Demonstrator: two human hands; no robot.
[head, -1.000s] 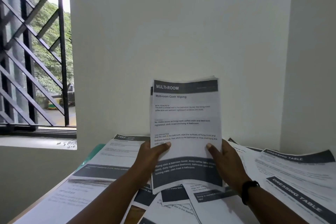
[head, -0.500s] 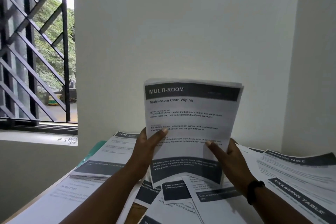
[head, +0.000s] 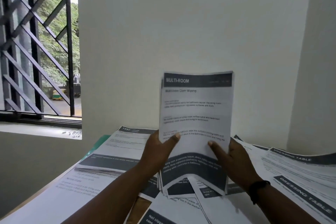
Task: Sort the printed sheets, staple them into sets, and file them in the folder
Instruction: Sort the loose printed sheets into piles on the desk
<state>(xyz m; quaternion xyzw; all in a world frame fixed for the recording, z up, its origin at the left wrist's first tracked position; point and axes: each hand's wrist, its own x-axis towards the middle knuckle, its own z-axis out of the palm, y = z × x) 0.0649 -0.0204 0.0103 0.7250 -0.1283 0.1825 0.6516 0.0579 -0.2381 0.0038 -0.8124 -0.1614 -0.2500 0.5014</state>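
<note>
I have a single view, from the camera worn on the person's head. It faces forward and only slightly down, toward a pale wall [head: 181, 32] that fills most of the frame, with a barred window [head: 36, 51] at far left. The worktop [head: 138, 203] sits low in the frame, close beneath me. Both hands [head: 160, 152] come up from the bottom edge at arm's length, near the lens. The wide angle bends the edges.
</note>
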